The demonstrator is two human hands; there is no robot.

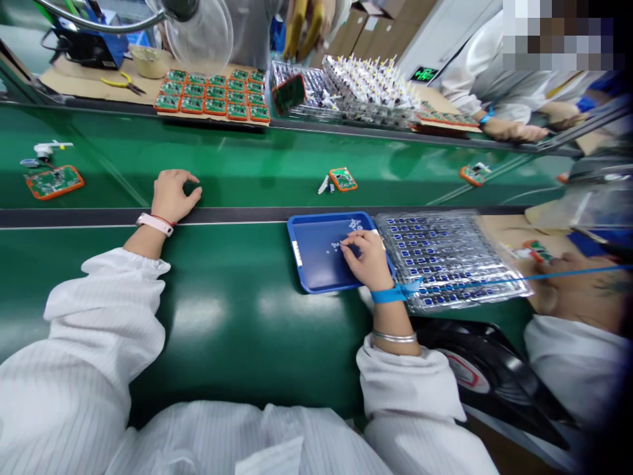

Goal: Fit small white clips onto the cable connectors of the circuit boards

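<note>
Blue tray flat, long axis roughly crosswise

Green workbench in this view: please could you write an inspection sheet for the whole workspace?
Surface: green worktop, glossy, light reflections.
Job's things: blue tray with small white pieces; clear plastic trays of blue-faced parts beside it.
Clutter: yellow-handled pliers on the far ledge, near orange-edged circuit boards.
Hands: left hand empty, fingers curved; right hand over the blue tray, fingertips by the pieces, grip unclear.
Cables: blue cord from the right wristband, crossing the clear trays.
Surroundings: co-workers opposite and at right.
</note>
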